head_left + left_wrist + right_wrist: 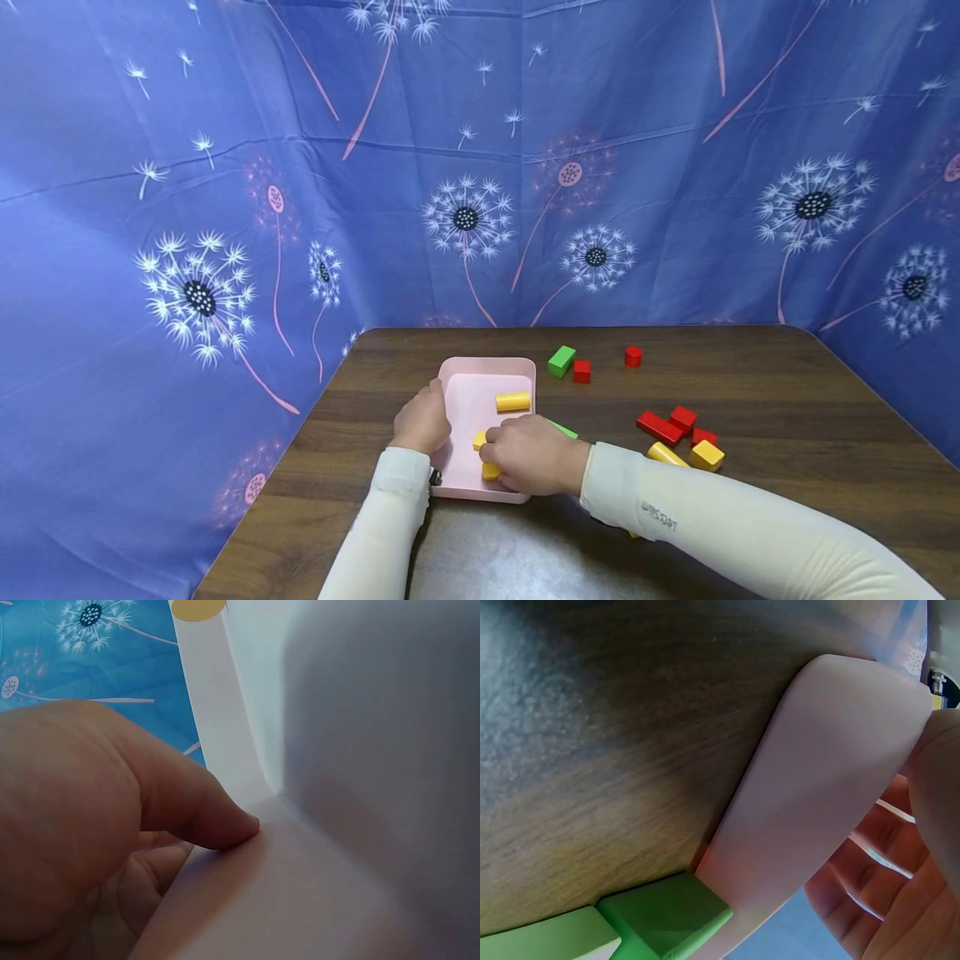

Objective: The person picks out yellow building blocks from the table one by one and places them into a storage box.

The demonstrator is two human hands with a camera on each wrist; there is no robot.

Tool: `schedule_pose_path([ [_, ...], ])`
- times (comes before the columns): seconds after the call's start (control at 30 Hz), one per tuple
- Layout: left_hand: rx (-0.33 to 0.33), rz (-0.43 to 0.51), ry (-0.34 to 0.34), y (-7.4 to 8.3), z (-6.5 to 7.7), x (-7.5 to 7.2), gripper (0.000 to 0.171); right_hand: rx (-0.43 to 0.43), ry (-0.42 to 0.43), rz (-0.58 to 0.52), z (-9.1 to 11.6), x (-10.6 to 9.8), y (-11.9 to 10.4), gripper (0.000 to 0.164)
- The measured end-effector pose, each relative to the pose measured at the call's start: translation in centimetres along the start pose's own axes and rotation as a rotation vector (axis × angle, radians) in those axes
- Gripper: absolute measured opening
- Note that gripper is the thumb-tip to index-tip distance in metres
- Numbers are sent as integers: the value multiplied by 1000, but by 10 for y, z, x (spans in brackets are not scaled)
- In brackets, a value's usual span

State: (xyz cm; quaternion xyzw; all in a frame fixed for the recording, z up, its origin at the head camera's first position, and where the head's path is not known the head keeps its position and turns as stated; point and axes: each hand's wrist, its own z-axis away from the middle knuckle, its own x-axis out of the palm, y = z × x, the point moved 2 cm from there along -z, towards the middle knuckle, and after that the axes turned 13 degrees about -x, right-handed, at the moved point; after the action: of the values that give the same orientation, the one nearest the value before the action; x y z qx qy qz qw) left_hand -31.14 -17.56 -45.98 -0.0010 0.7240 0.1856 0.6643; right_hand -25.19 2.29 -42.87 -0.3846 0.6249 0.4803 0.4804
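My left hand grips the left wall of a pink tray. In the left wrist view its thumb lies over the rim on the inner side, with other fingers outside. My right hand reaches over the tray's right wall, pinching a yellow block between thumb and fingers low over the tray floor. Another yellow block lies just beyond its fingertips. A yellow cylinder rests farther back in the tray. In the right wrist view the pinched block is hidden.
Green blocks stand against the tray's right outer wall. Behind them are a green block, a red cube and a red cylinder. Several red blocks, a yellow cylinder and a yellow block lie right, beyond the right forearm.
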Motion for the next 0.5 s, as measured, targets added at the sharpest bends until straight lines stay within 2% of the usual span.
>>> schedule_pose_path([
  [0.27,11,1,1,1,0,0,66,-15,1,51,-4,1,-2,13],
  [0.5,20,3,7,1,2,-1,65,-9,4,23,-9,1,-3,11],
])
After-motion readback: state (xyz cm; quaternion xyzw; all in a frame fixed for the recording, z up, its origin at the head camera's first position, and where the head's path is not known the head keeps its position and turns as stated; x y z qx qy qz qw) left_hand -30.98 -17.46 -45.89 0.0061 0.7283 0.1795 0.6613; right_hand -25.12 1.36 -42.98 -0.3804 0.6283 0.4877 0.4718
